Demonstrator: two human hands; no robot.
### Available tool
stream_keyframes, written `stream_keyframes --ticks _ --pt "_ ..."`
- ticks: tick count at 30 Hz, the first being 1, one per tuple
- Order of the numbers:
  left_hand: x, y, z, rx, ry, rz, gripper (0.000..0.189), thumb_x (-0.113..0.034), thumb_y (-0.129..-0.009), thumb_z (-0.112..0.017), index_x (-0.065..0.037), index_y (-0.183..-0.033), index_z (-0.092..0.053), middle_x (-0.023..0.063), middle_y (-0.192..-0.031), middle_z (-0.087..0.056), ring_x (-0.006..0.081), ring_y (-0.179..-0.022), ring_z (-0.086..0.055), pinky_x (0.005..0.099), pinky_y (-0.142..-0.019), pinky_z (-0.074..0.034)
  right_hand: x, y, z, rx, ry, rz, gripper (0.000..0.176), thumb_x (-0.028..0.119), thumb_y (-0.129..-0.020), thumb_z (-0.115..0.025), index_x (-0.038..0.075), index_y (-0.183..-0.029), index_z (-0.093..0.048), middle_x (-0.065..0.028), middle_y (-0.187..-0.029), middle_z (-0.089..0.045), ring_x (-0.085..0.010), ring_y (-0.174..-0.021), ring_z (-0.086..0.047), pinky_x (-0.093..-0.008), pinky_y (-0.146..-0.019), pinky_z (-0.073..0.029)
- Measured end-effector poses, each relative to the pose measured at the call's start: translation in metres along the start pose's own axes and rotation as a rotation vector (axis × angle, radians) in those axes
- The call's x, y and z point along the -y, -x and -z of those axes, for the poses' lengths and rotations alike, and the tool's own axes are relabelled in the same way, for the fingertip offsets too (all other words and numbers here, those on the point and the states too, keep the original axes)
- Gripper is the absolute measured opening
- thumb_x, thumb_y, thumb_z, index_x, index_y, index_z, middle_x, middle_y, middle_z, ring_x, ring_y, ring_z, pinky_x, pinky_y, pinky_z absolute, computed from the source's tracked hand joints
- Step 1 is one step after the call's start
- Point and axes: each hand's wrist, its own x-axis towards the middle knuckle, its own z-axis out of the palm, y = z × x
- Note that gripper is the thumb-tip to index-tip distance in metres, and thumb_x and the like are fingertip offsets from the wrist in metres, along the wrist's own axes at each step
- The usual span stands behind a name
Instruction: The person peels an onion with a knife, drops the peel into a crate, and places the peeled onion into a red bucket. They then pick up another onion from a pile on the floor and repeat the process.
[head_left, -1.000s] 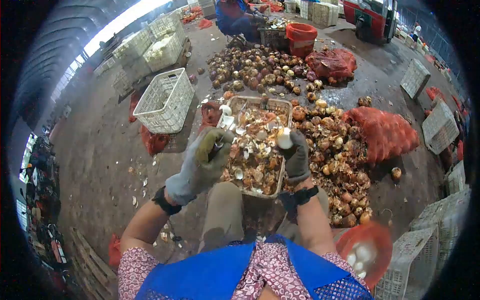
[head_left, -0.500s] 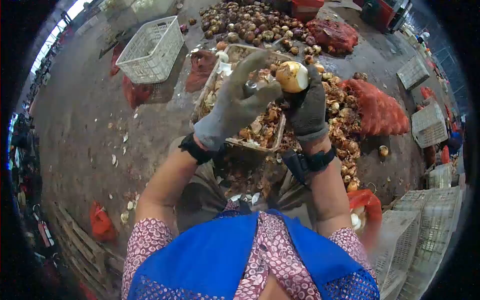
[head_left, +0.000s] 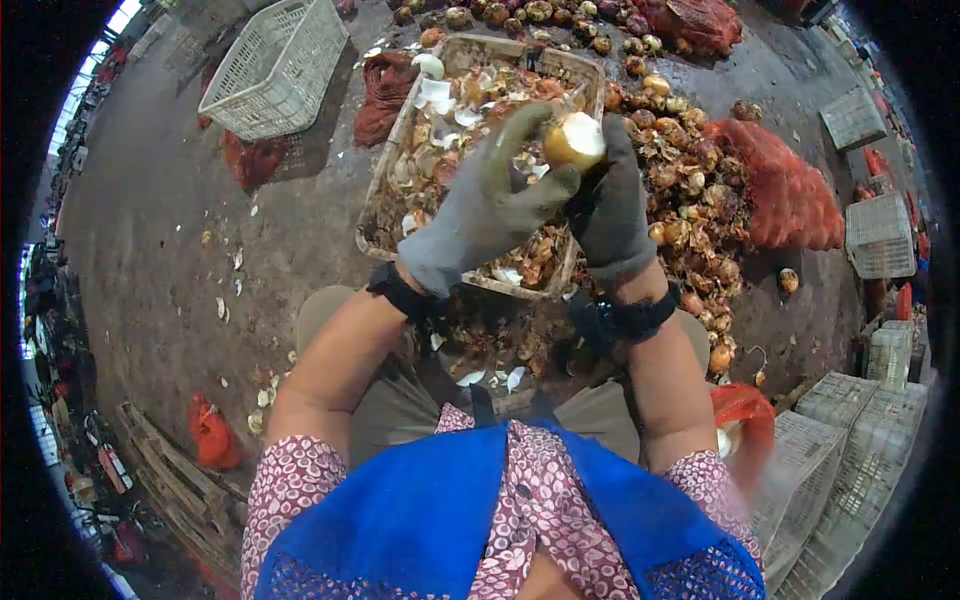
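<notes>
A partly peeled onion (head_left: 574, 143), brown below and white on its cut upper side, is held up between my two gloved hands. My left hand (head_left: 490, 200), in a grey, soiled glove, curls its fingers and thumb around the onion's left side. Against the right side press the fingers of my right hand (head_left: 615, 205), in a darker glove; its thumb and palm are mostly hidden. Below them lies a shallow tray (head_left: 375, 205) filled with onion skins (head_left: 460, 150) and white peeled pieces (head_left: 435, 95).
Unpeeled onions (head_left: 700, 190) are heaped right of the tray, beside a full red mesh sack (head_left: 785, 185). A white plastic crate (head_left: 280, 75) stands at the upper left. More crates (head_left: 800, 450) and an open red net bag (head_left: 750, 405) are at the lower right. Wooden slats (head_left: 180, 480) lie lower left.
The view has tipped downward, showing more of the tray. My left fingers have closed in around the onion, which has turned so its white cut side faces up.
</notes>
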Motion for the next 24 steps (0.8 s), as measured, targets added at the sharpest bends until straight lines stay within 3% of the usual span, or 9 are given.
stream_keyframes --ticks 2,3,4,6,10,12,17,20,24 --pt "0.008 -0.006 0.0 0.002 -0.23 -0.206 0.051 -0.008 -0.084 -0.065 -0.003 -0.13 -0.043 0.0126 -0.121 -0.054 0.016 -0.098 -0.06 0.0298 -0.072 -0.054 0.002 0.008 -0.004 0.078 0.189 -0.07 0.048 0.056 -0.092 -0.045 0.012 -0.106 -0.061 -0.0035 -0.085 -0.066 -0.0149 -0.066 -0.064 -0.0274 -0.056 -0.052" --pt "0.019 -0.012 0.005 -0.003 -0.251 -0.281 0.053 -0.005 -0.08 -0.068 -0.003 -0.128 -0.046 0.0095 -0.114 -0.057 0.0168 -0.099 -0.059 0.0291 -0.07 -0.054 0.008 0.009 -0.003 0.087 0.258 -0.115 0.054 0.054 -0.095 -0.041 0.007 -0.114 -0.059 -0.005 -0.093 -0.066 -0.0157 -0.078 -0.064 -0.03 -0.069 -0.053" --pt "0.019 -0.017 0.01 0.044 -0.181 -0.308 0.043 -0.01 -0.084 -0.067 -0.003 -0.124 -0.051 0.0064 -0.104 -0.061 0.0148 -0.093 -0.06 0.0274 -0.071 -0.052 0.018 0.008 0.005 0.071 0.515 -0.17 0.053 0.053 -0.095 -0.042 0.006 -0.115 -0.058 -0.0058 -0.091 -0.065 -0.0147 -0.072 -0.063 -0.0276 -0.065 -0.051" --pt "0.001 -0.018 0.022 0.114 0.327 0.473 0.035 -0.017 -0.089 -0.064 -0.003 -0.12 -0.055 0.0025 -0.096 -0.061 0.0106 -0.085 -0.057 0.0256 -0.07 -0.049 0.028 0.008 0.009 0.142 0.565 -0.122 0.052 0.05 -0.094 -0.046 0.005 -0.119 -0.056 -0.0065 -0.093 -0.065 -0.0146 -0.07 -0.063 -0.0268 -0.064 -0.052" --pt "-0.004 -0.011 0.013 0.137 0.331 0.504 0.031 -0.022 -0.093 -0.058 -0.004 -0.117 -0.057 0.0015 -0.092 -0.058 0.0062 -0.077 -0.053 0.0241 -0.066 -0.046 0.028 0.002 0.02 0.242 0.385 -0.109 0.051 0.04 -0.09 -0.055 0.003 -0.125 -0.052 -0.0075 -0.095 -0.064 -0.0156 -0.071 -0.064 -0.0264 -0.065 -0.053" --pt "0.008 -0.005 0.003 0.027 0.108 0.107 0.03 -0.021 -0.094 -0.057 -0.004 -0.117 -0.057 0.001 -0.088 -0.056 0.0049 -0.073 -0.049 0.0228 -0.061 -0.043 0.03 0.008 0.014 0.269 0.462 -0.146 0.044 0.021 -0.083 -0.068 0.002 -0.121 -0.054 -0.0039 -0.099 -0.065 -0.013 -0.079 -0.065 -0.0251 -0.061 -0.053" --pt "0.003 0.007 0.015 -0.012 0.067 0.32 0.016 -0.012 -0.092 -0.053 -0.003 -0.104 -0.058 0.0036 -0.076 -0.055 0.0095 -0.067 -0.051 0.0259 -0.06 -0.045 0.027 0.004 0.026 0.209 0.526 0.016 0.052 0.021 -0.081 -0.066 0.001 -0.126 -0.049 -0.0068 -0.105 -0.062 -0.0139 -0.087 -0.063 -0.0284 -0.073 -0.053" --pt "0.005 0.012 0.014 0.168 -0.093 0.03 0.014 -0.01 -0.09 -0.052 -0.002 -0.1 -0.059 0.0076 -0.07 -0.056 0.016 -0.062 -0.054 0.0299 -0.06 -0.045 0.039 0.008 0.02 0.188 0.666 0.1 0.054 0.021 -0.08 -0.068 0.003 -0.127 -0.049 -0.0057 -0.102 -0.063 -0.0125 -0.083 -0.062 -0.0267 -0.072 -0.052" --pt "0.001 0.018 0.011 0.254 -0.144 0.047 0.013 -0.009 -0.087 -0.052 -0.001 -0.095 -0.058 0.0169 -0.073 -0.059 0.0279 -0.062 -0.057 0.0373 -0.061 -0.046 0.038 0.007 0.028 0.28 0.726 0.194 0.05 0.013 -0.078 -0.072 0.006 -0.123 -0.053 -0.0056 -0.106 -0.062 -0.0116 -0.088 -0.061 -0.0266 -0.074 -0.053"
